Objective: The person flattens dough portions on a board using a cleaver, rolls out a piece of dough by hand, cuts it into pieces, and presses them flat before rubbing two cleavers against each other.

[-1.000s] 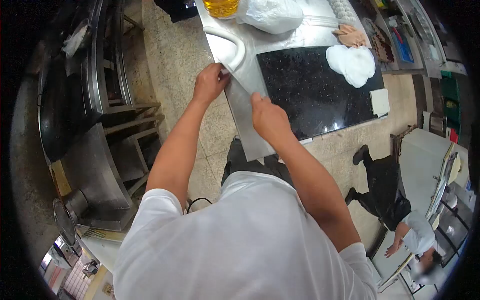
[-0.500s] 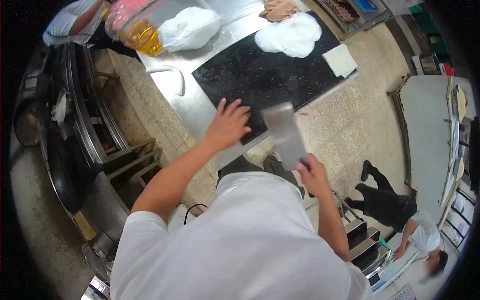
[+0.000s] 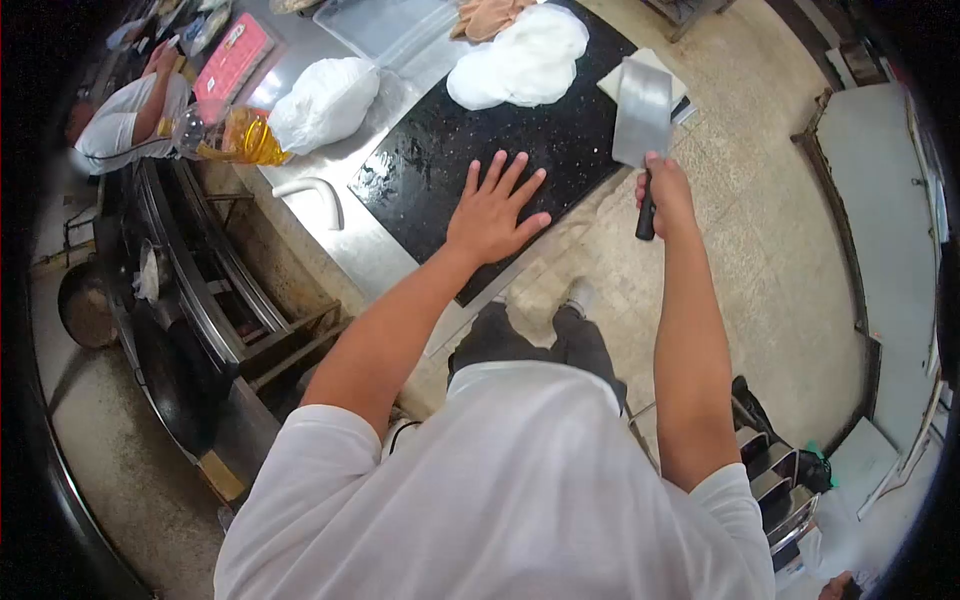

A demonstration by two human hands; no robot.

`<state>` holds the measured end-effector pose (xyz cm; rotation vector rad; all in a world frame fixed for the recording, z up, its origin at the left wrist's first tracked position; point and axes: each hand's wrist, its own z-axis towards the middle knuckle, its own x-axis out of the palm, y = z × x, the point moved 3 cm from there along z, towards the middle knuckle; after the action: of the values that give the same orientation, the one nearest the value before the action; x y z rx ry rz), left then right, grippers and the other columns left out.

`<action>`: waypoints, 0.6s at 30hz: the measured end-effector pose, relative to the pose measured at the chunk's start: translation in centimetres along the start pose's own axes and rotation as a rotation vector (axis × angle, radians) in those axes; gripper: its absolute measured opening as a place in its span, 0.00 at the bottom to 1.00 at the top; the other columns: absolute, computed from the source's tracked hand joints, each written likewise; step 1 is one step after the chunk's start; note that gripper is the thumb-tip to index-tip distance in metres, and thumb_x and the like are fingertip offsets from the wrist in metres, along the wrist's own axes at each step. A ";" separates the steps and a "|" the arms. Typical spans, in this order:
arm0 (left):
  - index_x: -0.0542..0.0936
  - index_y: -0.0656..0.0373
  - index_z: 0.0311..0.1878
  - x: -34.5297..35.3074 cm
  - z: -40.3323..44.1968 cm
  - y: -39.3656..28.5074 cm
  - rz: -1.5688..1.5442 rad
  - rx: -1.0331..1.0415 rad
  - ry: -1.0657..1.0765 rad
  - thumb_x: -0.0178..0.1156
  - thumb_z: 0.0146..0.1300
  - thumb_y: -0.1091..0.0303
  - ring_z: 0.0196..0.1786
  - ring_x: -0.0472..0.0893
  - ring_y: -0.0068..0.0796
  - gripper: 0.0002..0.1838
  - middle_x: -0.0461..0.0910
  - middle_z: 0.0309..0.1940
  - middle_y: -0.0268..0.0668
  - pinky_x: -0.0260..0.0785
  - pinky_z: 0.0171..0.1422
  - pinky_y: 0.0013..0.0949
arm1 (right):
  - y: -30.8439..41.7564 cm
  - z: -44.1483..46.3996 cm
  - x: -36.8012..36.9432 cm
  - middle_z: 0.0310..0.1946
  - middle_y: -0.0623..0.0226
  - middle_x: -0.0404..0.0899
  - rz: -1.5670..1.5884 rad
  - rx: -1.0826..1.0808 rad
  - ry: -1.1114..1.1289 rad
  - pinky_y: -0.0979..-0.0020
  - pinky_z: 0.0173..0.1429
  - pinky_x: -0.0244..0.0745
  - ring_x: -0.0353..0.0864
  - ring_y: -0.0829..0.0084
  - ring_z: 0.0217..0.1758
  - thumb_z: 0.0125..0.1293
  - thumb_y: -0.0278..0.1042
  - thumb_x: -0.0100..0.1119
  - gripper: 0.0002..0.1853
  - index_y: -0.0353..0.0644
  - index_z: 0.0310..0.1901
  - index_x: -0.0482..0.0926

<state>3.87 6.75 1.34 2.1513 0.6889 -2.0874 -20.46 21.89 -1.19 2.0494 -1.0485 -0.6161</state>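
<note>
Right hand [image 3: 668, 192] closed round cleaver [image 3: 642, 108]; long axis fore-and-aft, blunt end forward, handle [image 3: 645, 222] part-hidden in grip. Left hand [image 3: 492, 218] spread wide, empty, at black board [image 3: 420, 160]; contact unclear.

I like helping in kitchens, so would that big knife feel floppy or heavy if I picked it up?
The knife is probably stiff, since its flat metal blade sticks straight out from the right hand. It may feel heavy at the blade end, which is much wider than the black handle.

Board [image 3: 420, 150] | black, speckled | flat on metal table [image 3: 372, 248] | Cleaver [image 3: 643, 120] | broad grey blade, black handle | blade pointing forward, beside board
</note>
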 end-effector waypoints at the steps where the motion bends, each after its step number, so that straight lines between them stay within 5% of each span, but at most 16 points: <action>1: 0.63 0.41 0.80 0.2 0.0 0.3 -0.045 -0.002 0.012 0.50 0.73 0.36 0.85 0.49 0.50 0.37 0.53 0.83 0.42 0.36 0.85 0.61 | -0.6 -1.9 -0.2 0.21 0.68 0.73 -0.133 -0.052 0.024 0.69 0.26 0.70 0.73 0.73 0.19 0.78 0.48 0.54 0.17 0.40 0.40 0.76; 3: 0.63 0.41 0.80 -0.2 -0.2 0.9 -0.186 -0.054 -0.001 0.49 0.72 0.34 0.85 0.48 0.50 0.38 0.53 0.83 0.41 0.35 0.85 0.61 | -2.7 -7.3 0.5 0.21 0.67 0.74 -0.496 -0.034 0.110 0.66 0.27 0.71 0.74 0.73 0.20 0.76 0.49 0.55 0.18 0.40 0.41 0.78; 4: 0.63 0.40 0.81 -1.4 -0.6 0.2 -0.106 0.100 -0.012 0.49 0.72 0.34 0.85 0.48 0.49 0.38 0.53 0.83 0.41 0.35 0.85 0.62 | -3.9 -10.3 1.0 0.23 0.65 0.76 -0.646 0.008 0.267 0.64 0.30 0.73 0.77 0.72 0.22 0.75 0.52 0.56 0.20 0.39 0.42 0.79; 5: 0.62 0.39 0.81 -2.1 -1.1 -0.3 -0.028 0.257 -0.021 0.49 0.72 0.33 0.85 0.48 0.49 0.39 0.53 0.83 0.40 0.35 0.85 0.62 | -6.9 -12.5 2.0 0.27 0.57 0.81 -0.706 -0.012 0.379 0.59 0.37 0.77 0.84 0.61 0.29 0.73 0.52 0.59 0.20 0.39 0.43 0.80; 6: 0.65 0.36 0.80 -0.8 -2.0 -0.3 -0.016 0.392 0.081 0.50 0.70 0.32 0.85 0.49 0.47 0.38 0.54 0.83 0.39 0.35 0.85 0.64 | -8.6 -14.8 3.3 0.33 0.47 0.84 -0.841 -0.283 0.485 0.51 0.46 0.78 0.86 0.48 0.39 0.71 0.52 0.61 0.22 0.37 0.45 0.80; 7: 0.65 0.36 0.80 -0.5 -2.8 -0.2 -0.026 0.399 0.091 0.50 0.70 0.32 0.85 0.49 0.47 0.38 0.54 0.83 0.39 0.35 0.85 0.64 | -8.9 -17.1 5.2 0.38 0.42 0.84 -0.815 -0.249 0.599 0.47 0.52 0.77 0.84 0.40 0.46 0.69 0.51 0.63 0.22 0.35 0.45 0.80; 8: 0.66 0.36 0.79 -0.1 -3.5 -0.2 -0.064 0.432 0.157 0.51 0.69 0.31 0.85 0.50 0.47 0.38 0.56 0.82 0.39 0.36 0.85 0.65 | -9.9 -17.5 6.5 0.41 0.41 0.85 -0.795 -0.087 0.524 0.48 0.53 0.77 0.85 0.41 0.47 0.67 0.50 0.65 0.22 0.35 0.44 0.81; 11: 0.70 0.38 0.77 -0.5 -1.7 0.8 -0.064 0.514 0.192 0.54 0.67 0.31 0.84 0.53 0.46 0.39 0.60 0.81 0.38 0.38 0.85 0.63 | -9.5 -14.4 7.2 0.41 0.42 0.86 -0.902 -0.085 0.499 0.50 0.52 0.78 0.86 0.42 0.46 0.66 0.51 0.66 0.23 0.34 0.43 0.83; 17: 0.69 0.41 0.77 -0.7 5.7 2.5 -0.014 0.411 -0.066 0.53 0.67 0.32 0.84 0.53 0.50 0.39 0.60 0.80 0.42 0.39 0.83 0.64 | -3.8 -8.7 7.8 0.39 0.41 0.86 -0.944 -0.050 0.515 0.52 0.50 0.79 0.87 0.45 0.45 0.66 0.57 0.65 0.29 0.31 0.44 0.84; 18: 0.67 0.40 0.78 -0.8 5.2 2.1 0.039 0.426 -0.009 0.50 0.68 0.31 0.84 0.52 0.49 0.40 0.60 0.81 0.40 0.38 0.84 0.62 | -4.9 -10.3 7.6 0.43 0.40 0.86 -0.925 -0.264 0.420 0.51 0.51 0.79 0.87 0.44 0.47 0.66 0.57 0.66 0.31 0.30 0.50 0.81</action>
<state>-0.20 2.88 1.19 2.3251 0.2066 -2.3960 -6.91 21.57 0.63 2.2120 0.2624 -0.6650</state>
